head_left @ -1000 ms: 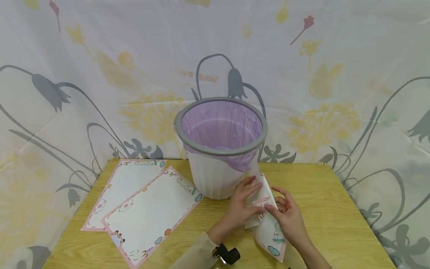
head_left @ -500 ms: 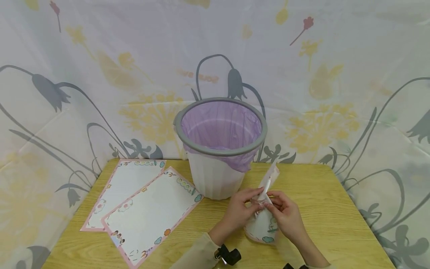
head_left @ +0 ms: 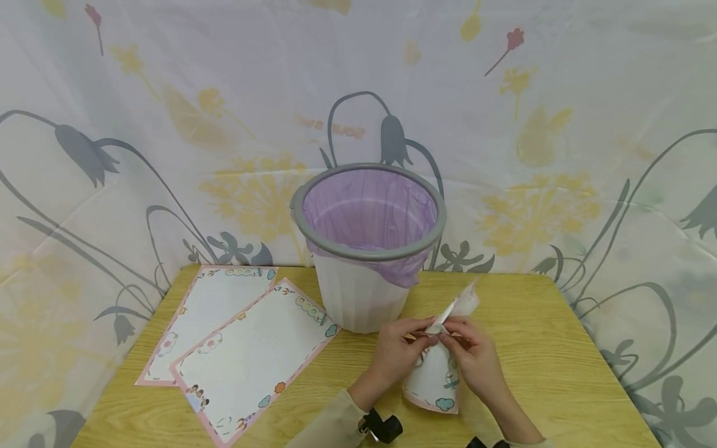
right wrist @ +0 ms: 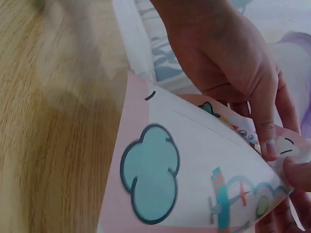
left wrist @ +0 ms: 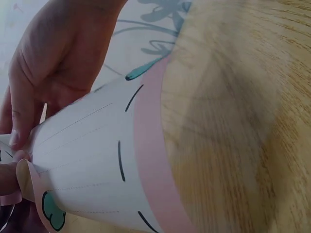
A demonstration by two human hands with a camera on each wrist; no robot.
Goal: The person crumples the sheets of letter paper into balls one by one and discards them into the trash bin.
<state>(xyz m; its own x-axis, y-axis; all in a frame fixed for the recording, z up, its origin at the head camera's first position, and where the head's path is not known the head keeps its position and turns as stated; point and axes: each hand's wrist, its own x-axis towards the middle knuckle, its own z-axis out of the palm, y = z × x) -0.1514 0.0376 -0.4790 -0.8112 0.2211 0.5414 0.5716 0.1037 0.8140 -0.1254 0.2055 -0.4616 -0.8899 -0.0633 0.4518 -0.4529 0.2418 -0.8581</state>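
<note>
Both hands pinch a decorated sheet of paper (head_left: 434, 382) at its middle, where it is bunched into a narrow waist. The left hand (head_left: 396, 353) and the right hand (head_left: 475, 351) meet there, thumbs and fingertips close together. Below the waist the sheet (left wrist: 92, 155) fans out in a curve over the table, showing its pink border and dashed lines. Blue-green clouds mark its lower part (right wrist: 194, 165) in the right wrist view. Beyond the hands, the upper part sticks up and leans right. Fingers hide the pinched section.
A white bin (head_left: 358, 292) with a grey rim and purple liner bag (head_left: 366, 211) stands behind the hands. Two flat pink-bordered sheets, a front one (head_left: 254, 358) overlapping a rear one (head_left: 210, 311), lie left on the wooden table (head_left: 538, 367). A patterned curtain (head_left: 560, 124) hangs behind.
The sheet, earlier loosely folded between spread fingers, is now gathered tight at its middle. Its upper end has swung from beside the bin to the right, and the hands have come together.
</note>
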